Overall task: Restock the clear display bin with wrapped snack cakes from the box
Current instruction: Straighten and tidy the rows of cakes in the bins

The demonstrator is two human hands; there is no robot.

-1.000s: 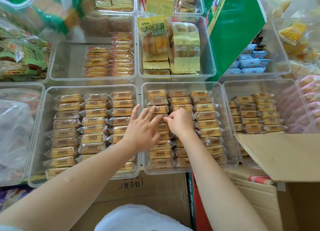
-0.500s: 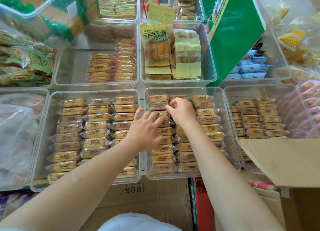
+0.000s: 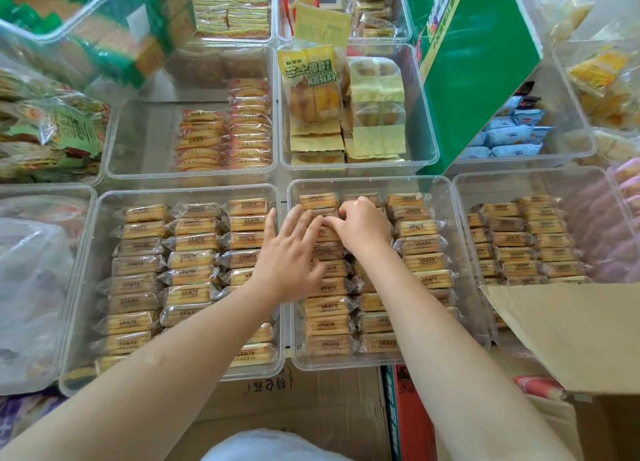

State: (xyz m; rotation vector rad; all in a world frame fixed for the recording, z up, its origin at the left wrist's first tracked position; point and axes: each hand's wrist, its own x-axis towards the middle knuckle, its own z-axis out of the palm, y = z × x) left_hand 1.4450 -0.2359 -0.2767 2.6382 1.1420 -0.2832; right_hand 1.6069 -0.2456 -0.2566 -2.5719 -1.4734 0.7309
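At the far left, a clear bin holding a crumpled plastic bag (image 3: 31, 287) is seen, and just beside it a clear bin (image 3: 83, 287) is packed with three columns of wrapped snack cakes. Above that, a half-filled bin (image 3: 145, 138) of orange-wrapped cakes is noted. Over the seam between the two front bins, the left hand (image 3: 289, 256) is laid flat, its fingers (image 3: 298, 218) straight and spread, resting released on the cakes in the left column of the clear display bin (image 3: 446, 197). Nothing is gripped by it. The wrapped snack cakes (image 3: 420, 246) are found here, stacked in three columns that fill this middle bin almost to its front wall. Just beside the left hand, touching its fingertips, the right hand (image 3: 360, 225) is held over the far end of the middle column, its fingers curled down onto a cake there; whether that cake is pinched or only pressed cannot be told. Behind, a bin of yellow-labelled bread packs (image 3: 313, 90) is seen, with a tilted green carton (image 3: 481, 62) to its right. Further right, another bin (image 3: 464, 190) with two short columns of the same cakes is shown, and at the lower right the open flap of the cardboard box (image 3: 571, 329) is laid over that bin's near corner.
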